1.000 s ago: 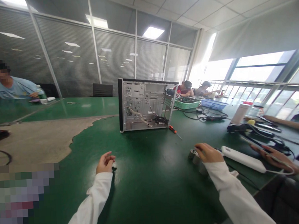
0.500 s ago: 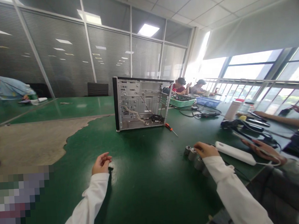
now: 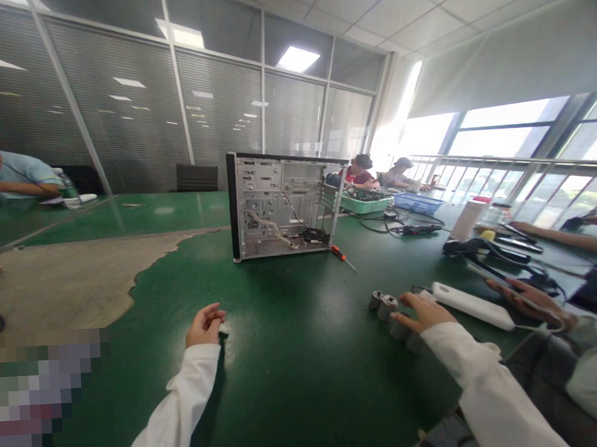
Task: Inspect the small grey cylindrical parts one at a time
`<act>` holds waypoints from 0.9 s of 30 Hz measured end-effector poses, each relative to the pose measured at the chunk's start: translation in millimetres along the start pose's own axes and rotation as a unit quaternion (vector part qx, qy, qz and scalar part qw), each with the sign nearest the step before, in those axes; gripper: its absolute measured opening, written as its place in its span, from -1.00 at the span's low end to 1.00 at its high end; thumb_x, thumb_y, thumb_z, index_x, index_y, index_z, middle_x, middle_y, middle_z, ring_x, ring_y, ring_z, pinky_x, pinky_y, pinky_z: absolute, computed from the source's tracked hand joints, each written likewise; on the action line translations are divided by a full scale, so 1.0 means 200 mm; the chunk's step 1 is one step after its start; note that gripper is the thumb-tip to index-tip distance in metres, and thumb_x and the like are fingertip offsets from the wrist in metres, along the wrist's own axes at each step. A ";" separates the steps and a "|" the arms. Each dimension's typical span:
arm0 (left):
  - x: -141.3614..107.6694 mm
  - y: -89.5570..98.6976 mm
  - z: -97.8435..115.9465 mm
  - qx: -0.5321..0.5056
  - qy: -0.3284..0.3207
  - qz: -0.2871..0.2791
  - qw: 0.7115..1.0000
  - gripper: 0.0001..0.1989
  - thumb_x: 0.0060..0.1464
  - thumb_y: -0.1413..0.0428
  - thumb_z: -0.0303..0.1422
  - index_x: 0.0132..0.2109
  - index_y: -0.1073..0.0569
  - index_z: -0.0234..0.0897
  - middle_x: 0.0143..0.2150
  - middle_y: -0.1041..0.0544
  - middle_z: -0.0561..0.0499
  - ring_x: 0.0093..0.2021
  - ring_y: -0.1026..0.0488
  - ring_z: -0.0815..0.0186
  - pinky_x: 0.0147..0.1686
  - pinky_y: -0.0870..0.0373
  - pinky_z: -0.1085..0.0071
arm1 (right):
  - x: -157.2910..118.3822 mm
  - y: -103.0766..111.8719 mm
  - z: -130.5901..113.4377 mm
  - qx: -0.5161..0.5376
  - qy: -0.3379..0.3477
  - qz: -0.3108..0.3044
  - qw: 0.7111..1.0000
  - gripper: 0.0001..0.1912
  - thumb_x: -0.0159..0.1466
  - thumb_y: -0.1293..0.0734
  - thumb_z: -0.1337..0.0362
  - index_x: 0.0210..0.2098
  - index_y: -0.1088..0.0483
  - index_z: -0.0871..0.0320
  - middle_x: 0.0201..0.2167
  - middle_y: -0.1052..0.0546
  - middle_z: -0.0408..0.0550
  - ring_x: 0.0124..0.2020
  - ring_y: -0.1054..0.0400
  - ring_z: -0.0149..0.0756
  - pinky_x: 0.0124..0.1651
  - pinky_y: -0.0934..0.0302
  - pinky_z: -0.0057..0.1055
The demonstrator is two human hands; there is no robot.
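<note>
On the right, my right hand (image 3: 424, 311) is over several grey metal cylinders (image 3: 387, 305), its thumb and fingers apart, with nothing seen between them. My left hand (image 3: 204, 324) hovers just above the green table (image 3: 285, 357) at the centre left, fingers loosely curled; whether it holds something small is hidden. Beyond both hands an open computer case (image 3: 287, 204) stands upright, with cables and a black part inside. An orange and black screwdriver (image 3: 342, 256) lies by its right lower corner.
A white power strip (image 3: 473, 306) lies right of my right hand. Another person's hand (image 3: 530, 301) is beside it. Green basket (image 3: 367, 205) and blue basket (image 3: 417, 204) stand behind, with black cables. A person in light blue (image 3: 20, 173) sits far left.
My right hand has opened and shifted slightly right, off the cylinders' tops. My left hand has barely moved. The person at far left has raised a hand.
</note>
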State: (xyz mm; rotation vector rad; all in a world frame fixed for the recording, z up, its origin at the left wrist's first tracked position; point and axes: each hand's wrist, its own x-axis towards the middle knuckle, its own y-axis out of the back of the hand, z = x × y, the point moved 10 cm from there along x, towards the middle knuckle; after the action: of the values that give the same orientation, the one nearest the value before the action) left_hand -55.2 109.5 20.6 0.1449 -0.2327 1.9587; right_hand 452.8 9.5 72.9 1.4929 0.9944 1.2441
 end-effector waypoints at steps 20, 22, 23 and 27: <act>-0.01 -0.05 -0.02 0.005 -0.016 -0.036 0.999 -0.70 -0.35 -0.02 -0.43 -0.31 -0.34 -0.33 -0.53 -0.41 0.07 -0.52 -0.37 0.40 -0.41 -0.34 0.43 | -0.13 0.06 -1.27 0.231 0.348 -0.040 0.908 -0.56 -0.06 -0.31 0.27 -0.15 -0.23 0.13 -0.28 -0.41 -0.05 -0.23 -0.27 -0.24 -0.16 -0.04 -0.33; -0.02 -0.07 -0.02 0.011 -0.025 -0.056 0.998 -0.69 -0.35 -0.04 -0.41 -0.30 -0.34 -0.33 -0.50 -0.43 0.05 -0.47 -0.38 0.37 -0.38 -0.34 0.41 | -0.11 0.04 -1.49 0.290 0.377 -0.045 0.878 -0.49 -0.06 -0.32 0.25 -0.10 -0.19 0.12 -0.23 -0.40 -0.05 -0.18 -0.25 -0.25 -0.15 -0.05 -0.35; -0.03 -0.08 -0.01 0.018 -0.031 -0.066 0.997 -0.68 -0.34 -0.05 -0.39 -0.29 -0.33 -0.32 -0.48 -0.43 0.03 -0.44 -0.39 0.35 -0.36 -0.33 0.39 | -0.09 0.03 -1.58 0.323 0.382 -0.045 0.865 -0.48 -0.07 -0.32 0.25 -0.09 -0.19 0.12 -0.22 -0.39 -0.05 -0.17 -0.24 -0.25 -0.14 -0.05 -0.35; -0.08 -0.12 0.03 0.053 -0.060 -0.115 0.990 -0.64 -0.27 -0.01 -0.37 -0.20 -0.29 -0.33 -0.36 -0.43 -0.05 -0.36 -0.38 0.30 -0.36 -0.31 0.35 | 0.04 -0.09 -1.74 0.521 0.320 -0.056 0.790 -0.46 -0.06 -0.31 0.26 -0.06 -0.15 0.09 -0.21 -0.38 -0.06 -0.15 -0.23 -0.27 -0.12 -0.07 -0.32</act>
State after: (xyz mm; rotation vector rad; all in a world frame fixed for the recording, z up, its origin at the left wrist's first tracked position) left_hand -26.6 103.5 25.2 0.3456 -0.1812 1.7356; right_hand 109.8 75.0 78.6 1.7410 2.4834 1.1614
